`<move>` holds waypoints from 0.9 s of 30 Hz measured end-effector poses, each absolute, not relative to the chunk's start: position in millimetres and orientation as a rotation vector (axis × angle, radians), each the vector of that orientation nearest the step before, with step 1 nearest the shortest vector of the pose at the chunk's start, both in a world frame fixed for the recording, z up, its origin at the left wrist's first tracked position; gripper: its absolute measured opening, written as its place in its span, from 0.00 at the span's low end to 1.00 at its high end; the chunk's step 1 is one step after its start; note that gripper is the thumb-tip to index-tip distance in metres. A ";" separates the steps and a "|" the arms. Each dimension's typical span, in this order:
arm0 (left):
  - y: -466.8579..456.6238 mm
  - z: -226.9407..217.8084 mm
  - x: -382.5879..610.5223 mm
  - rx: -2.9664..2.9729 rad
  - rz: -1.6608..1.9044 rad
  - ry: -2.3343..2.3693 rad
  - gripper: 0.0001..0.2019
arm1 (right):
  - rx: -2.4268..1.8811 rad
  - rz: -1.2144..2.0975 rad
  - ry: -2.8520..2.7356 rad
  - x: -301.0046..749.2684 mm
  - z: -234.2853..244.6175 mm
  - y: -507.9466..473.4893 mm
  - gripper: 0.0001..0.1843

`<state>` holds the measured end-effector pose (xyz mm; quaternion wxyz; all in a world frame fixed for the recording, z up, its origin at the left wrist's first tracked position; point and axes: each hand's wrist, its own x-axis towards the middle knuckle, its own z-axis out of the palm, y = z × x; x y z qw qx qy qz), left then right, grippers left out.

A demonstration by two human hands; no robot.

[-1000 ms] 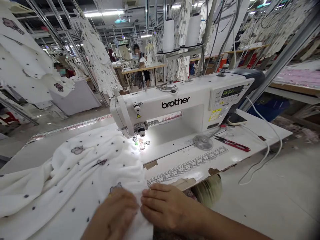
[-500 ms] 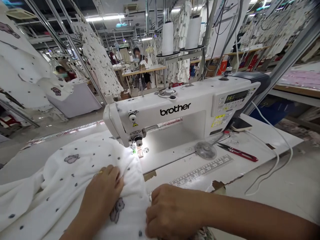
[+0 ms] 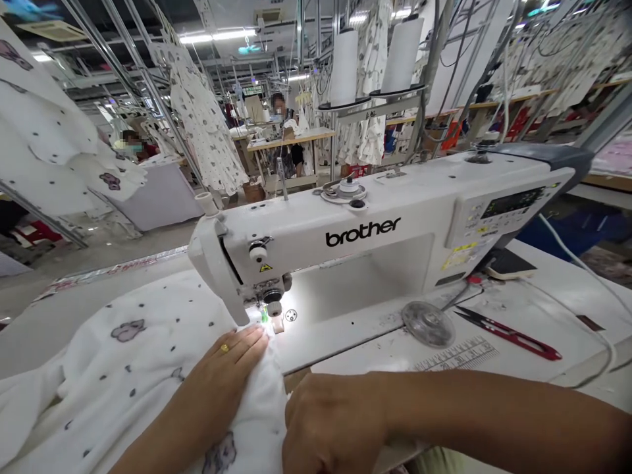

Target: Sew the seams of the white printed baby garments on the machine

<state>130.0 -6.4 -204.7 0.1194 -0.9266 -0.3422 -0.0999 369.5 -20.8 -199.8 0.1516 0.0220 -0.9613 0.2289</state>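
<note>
- Left grip (image 3: 230,359): open, palm down and fingers extended, pressing on the white dotted cloth (image 3: 148,388). A ring (image 3: 225,347) is on one finger.
- Right grip (image 3: 333,421): curled against the folded cloth edge. Whether it pinches the cloth cannot be told from this view.
- Change: the left grip now lies further forward than in the preceding view, with its fingertips just beside the presser foot (image 3: 265,317). The cloth is thus held flat up to the foot.
- Cloth position: beneath and left of both grips, on the tabletop (image 3: 340,345), running forward under the sewing machine (image 3: 345,243) head.
- Ahead of the right grip: clear plastic disc (image 3: 428,324) and red-handled thread snips (image 3: 508,343).
</note>
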 end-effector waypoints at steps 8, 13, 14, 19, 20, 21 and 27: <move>20.2 -197.0 132.4 -2.754 -0.183 -1.133 0.24 | -0.010 0.486 -2.720 370.8 -206.0 -11.3 0.04; -7.4 -194.8 134.8 -2.465 -0.164 -1.392 0.14 | 0.116 0.097 -2.754 368.0 -206.1 -12.7 0.05; -14.7 -195.5 135.0 -2.400 -0.159 -1.495 0.15 | 0.152 0.008 -2.743 367.5 -205.6 -13.3 0.08; -32.5 -193.8 132.5 -2.445 -0.097 -1.937 0.12 | 0.311 -0.308 -2.628 369.1 -200.6 -15.8 0.10; -32.2 -191.6 131.5 -2.460 -0.120 -1.977 0.11 | 0.292 -0.313 -2.591 369.7 -199.7 -16.7 0.11; -31.1 -189.3 130.4 -2.442 -0.145 -1.988 0.10 | 0.252 -0.288 -2.555 370.0 -199.1 -17.8 0.11; -23.1 -189.1 128.7 -2.361 -0.148 -1.472 0.15 | 0.077 0.042 -2.672 367.5 -203.0 -22.1 0.09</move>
